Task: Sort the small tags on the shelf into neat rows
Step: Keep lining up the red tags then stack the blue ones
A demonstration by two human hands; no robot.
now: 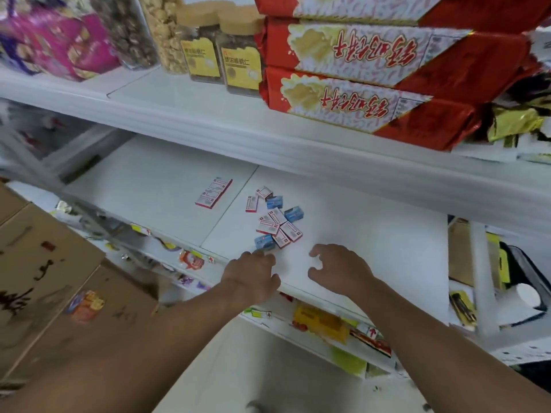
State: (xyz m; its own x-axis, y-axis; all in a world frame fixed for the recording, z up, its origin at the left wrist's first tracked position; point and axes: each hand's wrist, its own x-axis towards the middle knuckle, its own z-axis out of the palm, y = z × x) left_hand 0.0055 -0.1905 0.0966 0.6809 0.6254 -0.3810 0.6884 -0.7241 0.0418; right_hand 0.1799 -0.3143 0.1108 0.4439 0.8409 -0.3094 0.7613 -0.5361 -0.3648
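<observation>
Several small tags, white-and-red and blue, lie in a loose heap (275, 220) on the white shelf (357, 234). To the left of the heap, a few white-and-red tags sit lined up in a short row (214, 192). My left hand (253, 274) reaches to the heap's near end, and its fingertips touch the nearest blue tag (264, 242). My right hand (337, 269) hovers just right of it above the bare shelf, fingers loosely curled, holding nothing.
Above is a shelf with red snack packs (372, 84), two yellow-labelled jars (220, 49) and pink bags (56, 40). A cardboard box (44, 278) stands at the left. Price labels line the shelf's front edge (190, 257). Goods fill the lower shelves at the right.
</observation>
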